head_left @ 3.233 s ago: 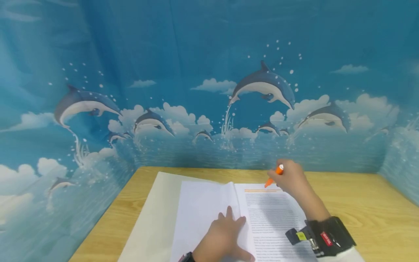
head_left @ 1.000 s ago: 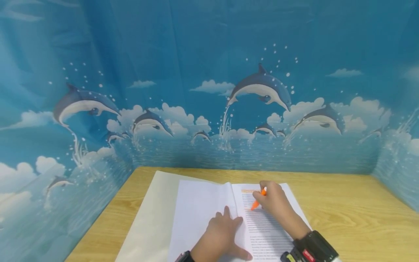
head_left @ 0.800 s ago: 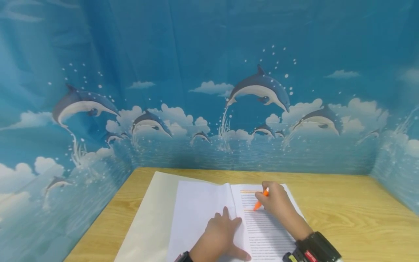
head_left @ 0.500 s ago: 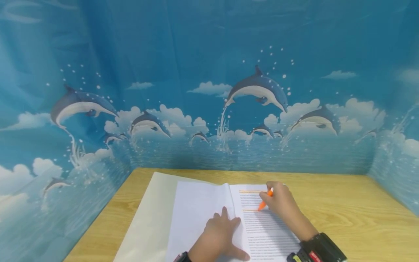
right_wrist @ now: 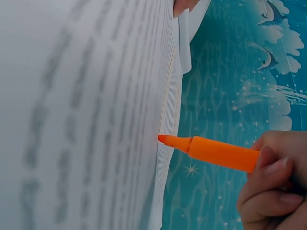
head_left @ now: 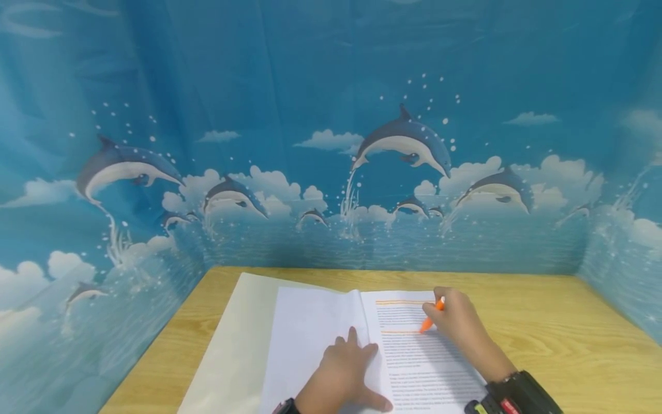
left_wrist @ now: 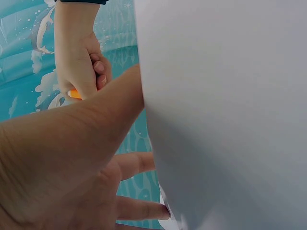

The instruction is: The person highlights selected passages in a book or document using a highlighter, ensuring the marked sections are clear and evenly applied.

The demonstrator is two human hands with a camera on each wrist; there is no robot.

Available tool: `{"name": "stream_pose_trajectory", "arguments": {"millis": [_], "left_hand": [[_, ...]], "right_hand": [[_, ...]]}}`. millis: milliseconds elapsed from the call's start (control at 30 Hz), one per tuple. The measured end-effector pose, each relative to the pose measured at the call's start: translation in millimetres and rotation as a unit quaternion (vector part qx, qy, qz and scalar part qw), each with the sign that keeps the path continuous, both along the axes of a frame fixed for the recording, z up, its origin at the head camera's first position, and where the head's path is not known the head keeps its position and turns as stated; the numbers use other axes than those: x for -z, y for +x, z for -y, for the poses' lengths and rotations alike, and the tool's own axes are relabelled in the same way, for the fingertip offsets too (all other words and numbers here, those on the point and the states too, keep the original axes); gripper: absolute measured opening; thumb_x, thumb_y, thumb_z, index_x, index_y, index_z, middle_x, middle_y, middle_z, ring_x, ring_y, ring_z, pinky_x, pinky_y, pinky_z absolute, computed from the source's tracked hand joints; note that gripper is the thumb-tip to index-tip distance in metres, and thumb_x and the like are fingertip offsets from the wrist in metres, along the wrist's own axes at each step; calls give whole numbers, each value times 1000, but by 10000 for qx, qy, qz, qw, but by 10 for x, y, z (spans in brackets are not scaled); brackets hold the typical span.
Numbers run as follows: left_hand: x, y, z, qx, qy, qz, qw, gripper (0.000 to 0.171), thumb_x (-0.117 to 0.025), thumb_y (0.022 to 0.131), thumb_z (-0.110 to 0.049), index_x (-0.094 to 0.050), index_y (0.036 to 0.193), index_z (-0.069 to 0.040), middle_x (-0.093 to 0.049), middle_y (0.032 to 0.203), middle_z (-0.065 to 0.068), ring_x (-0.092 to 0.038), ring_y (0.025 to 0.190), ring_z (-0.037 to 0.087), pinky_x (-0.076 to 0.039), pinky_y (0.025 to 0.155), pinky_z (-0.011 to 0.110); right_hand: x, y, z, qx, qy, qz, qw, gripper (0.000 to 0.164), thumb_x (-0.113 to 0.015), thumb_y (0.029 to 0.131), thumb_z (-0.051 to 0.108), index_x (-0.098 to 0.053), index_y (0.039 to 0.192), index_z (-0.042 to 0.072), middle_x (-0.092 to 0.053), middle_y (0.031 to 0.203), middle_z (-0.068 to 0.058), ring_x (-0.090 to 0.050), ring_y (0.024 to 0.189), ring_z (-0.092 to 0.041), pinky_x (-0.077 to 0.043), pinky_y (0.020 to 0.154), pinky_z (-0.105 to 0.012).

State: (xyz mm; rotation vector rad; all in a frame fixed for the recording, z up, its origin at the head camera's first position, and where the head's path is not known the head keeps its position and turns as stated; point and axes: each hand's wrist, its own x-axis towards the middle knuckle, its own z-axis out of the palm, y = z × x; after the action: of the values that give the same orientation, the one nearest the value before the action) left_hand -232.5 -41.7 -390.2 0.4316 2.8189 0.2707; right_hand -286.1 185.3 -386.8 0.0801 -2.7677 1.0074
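My right hand (head_left: 457, 319) grips an orange highlighter (right_wrist: 223, 153), its tip touching the printed page (head_left: 414, 356) of an open book. Two orange lines run close together near the top of that page. Lower down, another orange line (head_left: 400, 332) ends at the highlighter's tip. My left hand (head_left: 343, 368) lies spread over the blank left page (head_left: 302, 328) beside the fold, its thumb reaching onto the printed page. In the left wrist view, its straight fingers rest at the paper's edge.
The book's cream cover (head_left: 227, 345) sticks out to the left beneath the blank page. A wood-grain table (head_left: 558, 322) carries the book. Behind the table hangs a blue backdrop (head_left: 310, 86) printed with dolphins and clouds.
From the double line at the page's top, my right hand has come down and then slid rightward, leaving an orange line that has grown longer. The left hand stays in place.
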Motion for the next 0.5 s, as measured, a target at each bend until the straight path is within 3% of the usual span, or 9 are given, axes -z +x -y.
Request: {"name": "stream_pose_trajectory", "arguments": {"millis": [267, 400, 500], "left_hand": [[-24, -3, 0, -74, 48, 188, 9998, 96, -76, 48, -68, -52, 131, -26, -36, 144, 20, -41, 124, 41, -39, 95, 53], [-29, 8, 4, -14, 39, 98, 9999, 95, -76, 49, -68, -53, 130, -26, -36, 143, 21, -41, 123, 41, -40, 95, 53], [-30, 20, 11, 52, 62, -14, 10000, 95, -76, 48, -68, -53, 130, -25, -37, 143, 22, -42, 122, 41, -40, 94, 52]], "right_hand": [[-16, 5, -124, 167, 189, 37, 9997, 33, -65, 82, 11, -38, 63, 8, -23, 56, 2, -26, 48, -10, -25, 43, -21], [-23, 14, -181, 167, 300, -45, 9994, 33, -65, 82, 11, -38, 64, 7, -23, 56, 2, -25, 47, -10, -25, 43, -21], [-30, 19, -211, 190, 333, 1, 9993, 29, -63, 83, 11, -40, 65, 6, -31, 53, 2, -26, 45, -10, -25, 42, -21]]}}
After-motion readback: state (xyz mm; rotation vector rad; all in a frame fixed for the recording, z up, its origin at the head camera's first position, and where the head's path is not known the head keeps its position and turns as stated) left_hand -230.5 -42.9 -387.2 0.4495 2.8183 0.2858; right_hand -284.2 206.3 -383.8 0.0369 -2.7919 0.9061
